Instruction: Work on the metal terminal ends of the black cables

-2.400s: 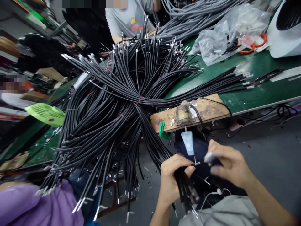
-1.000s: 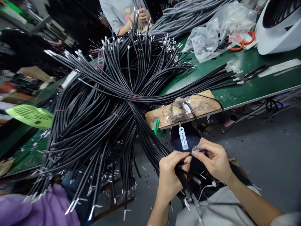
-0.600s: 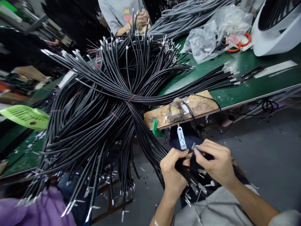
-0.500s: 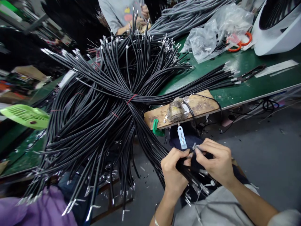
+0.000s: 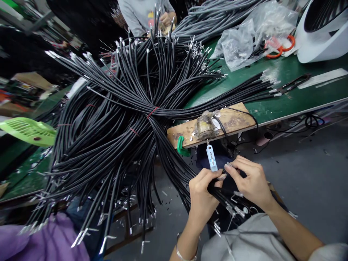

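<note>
A huge bundle of black cables (image 5: 127, 119) with stripped silver tips fans out over the green bench and hangs toward me. My left hand (image 5: 202, 195) is closed round a small handful of these cables low down. My right hand (image 5: 251, 183) pinches the metal tip of one cable beside the left fingertips. Both hands sit just below a pale blue blade-like piece (image 5: 211, 158) that hangs from a taped tool (image 5: 204, 125) on a wooden board (image 5: 233, 121).
The green bench (image 5: 285, 98) carries a crumpled plastic bag (image 5: 244, 40), orange-handled scissors (image 5: 280, 49), a white fan housing (image 5: 320, 32) and grey cables (image 5: 206, 18). Another person in a grey shirt (image 5: 141, 14) works at the far side. A green fan grille (image 5: 27, 131) lies left.
My hands have risen closer to the blue hanging piece. The right hand, earlier blurred and apart, has come in to pinch a cable tip by the left fingers.
</note>
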The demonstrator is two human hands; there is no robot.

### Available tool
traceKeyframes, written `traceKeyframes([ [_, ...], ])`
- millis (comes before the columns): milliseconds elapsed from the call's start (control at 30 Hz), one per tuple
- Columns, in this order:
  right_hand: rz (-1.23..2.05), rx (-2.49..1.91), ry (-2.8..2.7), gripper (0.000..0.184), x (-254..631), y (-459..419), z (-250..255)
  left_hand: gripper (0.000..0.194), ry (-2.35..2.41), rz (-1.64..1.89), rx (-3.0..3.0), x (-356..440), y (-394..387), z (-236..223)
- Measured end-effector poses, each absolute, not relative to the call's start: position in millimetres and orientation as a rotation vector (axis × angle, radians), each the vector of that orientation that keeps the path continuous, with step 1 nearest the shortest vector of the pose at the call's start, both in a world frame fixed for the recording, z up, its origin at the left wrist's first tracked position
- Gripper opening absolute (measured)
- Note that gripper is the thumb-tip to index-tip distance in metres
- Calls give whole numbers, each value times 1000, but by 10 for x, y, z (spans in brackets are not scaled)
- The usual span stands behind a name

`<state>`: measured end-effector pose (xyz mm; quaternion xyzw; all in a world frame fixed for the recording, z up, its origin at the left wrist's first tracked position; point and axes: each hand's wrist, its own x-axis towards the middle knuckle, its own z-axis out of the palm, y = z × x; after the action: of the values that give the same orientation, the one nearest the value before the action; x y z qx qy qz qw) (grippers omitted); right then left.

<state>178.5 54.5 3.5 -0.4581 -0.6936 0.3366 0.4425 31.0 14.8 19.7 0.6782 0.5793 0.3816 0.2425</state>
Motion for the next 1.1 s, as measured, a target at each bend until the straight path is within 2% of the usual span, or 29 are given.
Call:
traceKeyframes([
  [67, 827, -1051, -1702, 20, 1786, 540, 12, 22, 1525, 910, 1831, 252, 173, 266],
  [133, 808, -983, -1665, 16, 1783, 519, -5, 17, 1510, 858, 1784, 218, 204, 306],
  [200, 772, -972, -1636, 13, 1773, 489, -5, 8, 1535, 908, 1712, 218, 234, 302],
  [267, 721, -1011, -1631, 11, 1756, 466, 13, 10, 1544, 978, 1652, 243, 258, 268],
  [333, 688, -1056, -1653, 14, 1734, 466, 34, 12, 1516, 1025, 1651, 275, 269, 231],
  [433, 719, -1118, -1678, 27, 1706, 508, 22, 14, 1472, 1011, 1734, 291, 247, 206],
  [533, 894, -1154, -1639, 36, 1716, 563, -35, 16, 1485, 963, 1798, 258, 183, 207],
  [667, 1279, -1028, -1576, 14, 1750, 572, -56, 16, 1598, 1061, 1796, 215, 93, 201],
  [733, 1321, -990, -1487, 13, 1701, 535, -42, 15, 1650, 1129, 1811, 223, 64, 197],
  [867, 1403, -943, -986, 23, 1437, 416, -53, 10, 1768, 1206, 1812, 257, 45, 195],
  [1000, 1783, -765, -465, 20, 1240, 367, -95, 9, 1782, 1187, 1802, 224, 68, 195],
  [1100, 1979, -668, -325, 22, 1257, 393, -109, 14, 1680, 1136, 1838, 173, 94, 198],
])
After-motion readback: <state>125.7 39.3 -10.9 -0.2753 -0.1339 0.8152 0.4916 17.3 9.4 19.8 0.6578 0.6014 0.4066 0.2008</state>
